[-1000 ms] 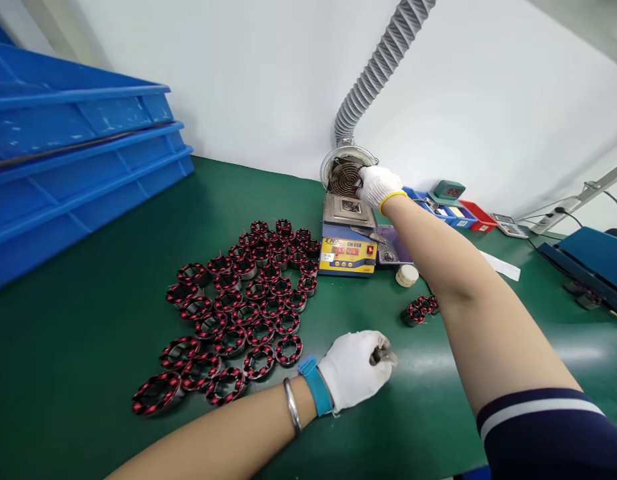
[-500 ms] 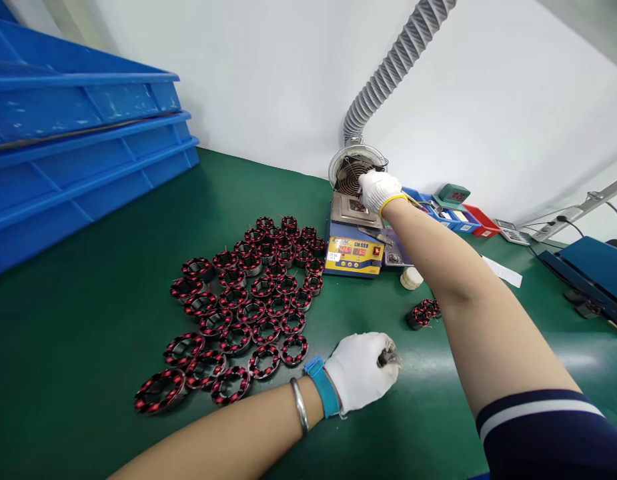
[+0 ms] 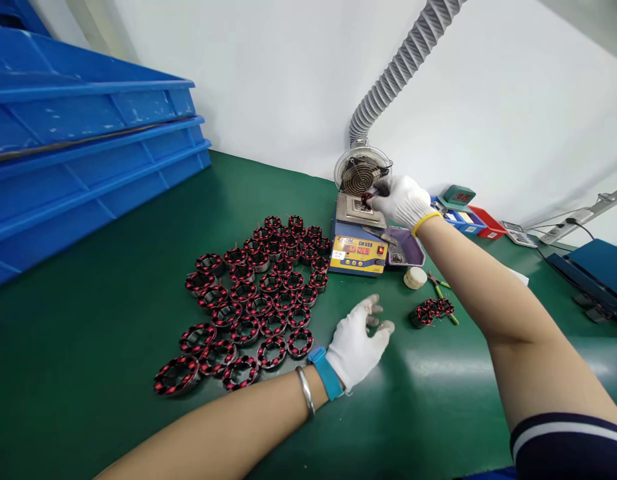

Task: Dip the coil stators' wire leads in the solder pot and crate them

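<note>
In a white glove, my right hand [image 3: 401, 199] grips a small motor stator [image 3: 367, 199] with red windings. It is over the metal-topped solder pot [image 3: 358, 247], a blue and yellow unit with red digits. My left hand [image 3: 358, 343], also gloved and with a teal wrist strap, hovers low above the green table with its fingers apart and nothing in them. To its left many ring-shaped stators [image 3: 259, 305] stand in a cluster. A few more stators [image 3: 431, 311] sit to its right.
A round fume hood [image 3: 361, 175] with a grey hose [image 3: 405, 63] rises behind the pot. Beside the pot are a purple tray [image 3: 407, 245], a round whitish container [image 3: 415, 277] and green-handled cutters [image 3: 439, 288]. Blue crates [image 3: 103, 160] are stacked at left; a red bin [image 3: 489, 225] stands at right.
My right hand has moved back and right from the hood, and the stator in it now shows. My left hand has lifted slightly and opened its fingers. The view has shifted a little.
</note>
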### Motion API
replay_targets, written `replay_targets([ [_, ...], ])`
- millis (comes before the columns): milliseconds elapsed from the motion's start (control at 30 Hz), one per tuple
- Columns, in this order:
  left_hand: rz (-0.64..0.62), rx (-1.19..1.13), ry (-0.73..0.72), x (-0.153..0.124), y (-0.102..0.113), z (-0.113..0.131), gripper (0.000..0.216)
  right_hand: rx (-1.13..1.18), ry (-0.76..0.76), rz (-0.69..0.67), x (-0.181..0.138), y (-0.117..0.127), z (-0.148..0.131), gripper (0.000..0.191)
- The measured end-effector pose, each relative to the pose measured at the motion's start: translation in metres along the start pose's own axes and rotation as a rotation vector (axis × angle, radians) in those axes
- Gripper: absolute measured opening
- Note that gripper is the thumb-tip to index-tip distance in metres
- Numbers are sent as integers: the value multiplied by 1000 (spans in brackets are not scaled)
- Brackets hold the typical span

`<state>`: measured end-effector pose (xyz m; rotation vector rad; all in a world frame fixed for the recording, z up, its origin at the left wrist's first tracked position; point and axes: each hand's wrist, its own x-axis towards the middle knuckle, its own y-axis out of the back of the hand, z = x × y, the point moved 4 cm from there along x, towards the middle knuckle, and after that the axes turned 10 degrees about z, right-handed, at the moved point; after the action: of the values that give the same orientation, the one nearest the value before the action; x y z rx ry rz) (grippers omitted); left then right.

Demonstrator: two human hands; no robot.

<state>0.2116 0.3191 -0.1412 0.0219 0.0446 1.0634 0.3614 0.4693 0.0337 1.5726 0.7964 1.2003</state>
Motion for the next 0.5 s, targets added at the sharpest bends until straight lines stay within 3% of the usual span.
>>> replay_targets([
  [100,126,-23,-32,2,6,4,79,211,-54,-113,-55,-8,-1,56],
  [200,165,66,-27,-1,9,7,88,340,-157,-226,-115,-27,-2,76],
  [267,152,127,31,-2,10,6,88,428,-227,-252,-146,-38,0,74],
  [333,134,112,82,-3,11,4,90,582,-230,-307,-165,-47,1,57],
  [400,129,53,91,-2,10,4,93,747,-221,-397,-173,-53,3,43],
  [500,125,53,67,-2,9,5,95,845,-348,-504,-174,-58,12,44],
])
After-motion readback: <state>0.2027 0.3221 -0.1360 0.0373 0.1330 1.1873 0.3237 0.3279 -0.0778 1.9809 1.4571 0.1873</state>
